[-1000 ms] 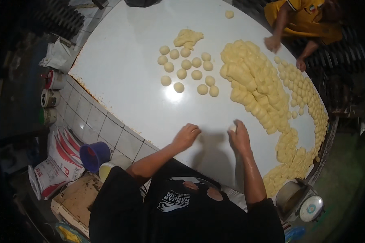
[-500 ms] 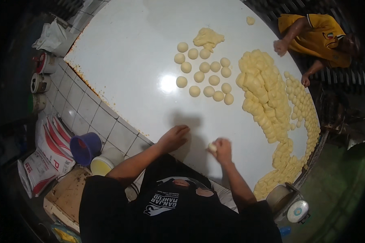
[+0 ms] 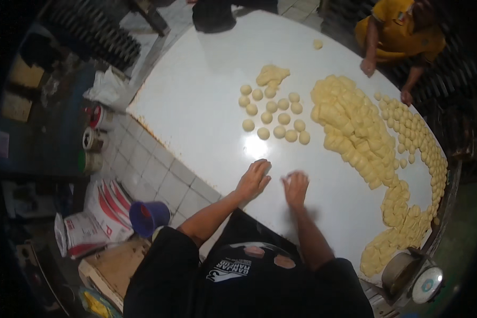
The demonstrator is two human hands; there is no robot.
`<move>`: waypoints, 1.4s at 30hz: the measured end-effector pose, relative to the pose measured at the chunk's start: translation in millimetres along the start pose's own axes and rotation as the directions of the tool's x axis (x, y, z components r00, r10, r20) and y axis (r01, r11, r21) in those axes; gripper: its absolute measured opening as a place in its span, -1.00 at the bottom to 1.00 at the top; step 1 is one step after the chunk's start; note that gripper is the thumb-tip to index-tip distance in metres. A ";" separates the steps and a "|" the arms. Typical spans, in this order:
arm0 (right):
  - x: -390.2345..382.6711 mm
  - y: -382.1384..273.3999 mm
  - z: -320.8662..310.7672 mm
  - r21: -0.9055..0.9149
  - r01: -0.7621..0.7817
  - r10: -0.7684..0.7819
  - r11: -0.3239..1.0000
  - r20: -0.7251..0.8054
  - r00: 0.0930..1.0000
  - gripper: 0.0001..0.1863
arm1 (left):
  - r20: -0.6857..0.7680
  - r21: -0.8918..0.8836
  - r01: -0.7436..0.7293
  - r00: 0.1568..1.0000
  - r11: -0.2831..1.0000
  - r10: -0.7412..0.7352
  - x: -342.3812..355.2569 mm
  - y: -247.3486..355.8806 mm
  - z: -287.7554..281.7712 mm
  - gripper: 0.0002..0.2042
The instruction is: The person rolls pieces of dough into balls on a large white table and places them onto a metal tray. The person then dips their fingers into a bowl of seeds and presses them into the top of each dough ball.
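My left hand [image 3: 253, 181] hovers over or rests on the white tabletop [image 3: 206, 143] close to its near edge, fingers stretched out, thumb apart. Just to its right, palm down, is my right hand [image 3: 296, 190], its thumb spread from slightly blurred fingers. No dough shows in either hand; whether a piece lies beneath the right palm is hidden. Beyond my hands sit several round dough balls [image 3: 263, 133] in loose rows, with an unshaped dough lump [image 3: 273, 75] behind them. A long heap of cut dough pieces [image 3: 350, 127] spreads along the right.
Many small dough balls [image 3: 434, 159] line the right edge. A metal pot [image 3: 400, 270] and a round lid [image 3: 426, 284] stand at the near right. Across the table is a person in a yellow shirt [image 3: 395, 26]. Sacks [image 3: 98, 217] and a purple bucket [image 3: 149, 218] stand at left.
My view has shifted, so the table's far end shows more. The dough ball that was in my right hand is out of sight, and that hand's fingers have spread and drawn nearer the left hand.
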State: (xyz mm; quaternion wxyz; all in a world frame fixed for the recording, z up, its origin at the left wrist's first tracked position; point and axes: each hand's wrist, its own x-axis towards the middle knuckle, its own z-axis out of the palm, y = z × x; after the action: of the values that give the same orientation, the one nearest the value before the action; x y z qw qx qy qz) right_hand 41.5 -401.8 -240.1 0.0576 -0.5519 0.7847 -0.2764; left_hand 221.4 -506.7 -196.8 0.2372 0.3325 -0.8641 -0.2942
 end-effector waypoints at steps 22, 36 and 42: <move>-4.1 1.3 20.1 -0.074 -0.053 0.049 0.996 -0.064 0.997 -0.87 | 0.354 0.081 -0.138 0.930 0.987 0.101 -0.8 -25.7 40.6 -0.81; -37.2 42.6 -12.5 -0.121 0.301 -0.292 0.946 0.081 0.953 -0.70 | 0.206 0.062 -0.270 0.946 0.961 0.252 -37.1 -62.7 18.1 -0.82; -2.6 -2.6 -20.2 0.076 0.027 -0.026 0.997 -0.011 1.000 -0.71 | -0.015 0.065 0.048 0.999 0.997 -0.047 -0.2 -15.6 42.1 -0.83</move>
State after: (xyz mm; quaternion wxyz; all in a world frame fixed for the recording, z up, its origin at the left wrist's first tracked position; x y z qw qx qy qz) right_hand 36.7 -392.6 -222.4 0.0709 -0.5582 0.7665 -0.3094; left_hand 202.9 -501.3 -237.3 0.2252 0.3623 -0.8634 -0.2692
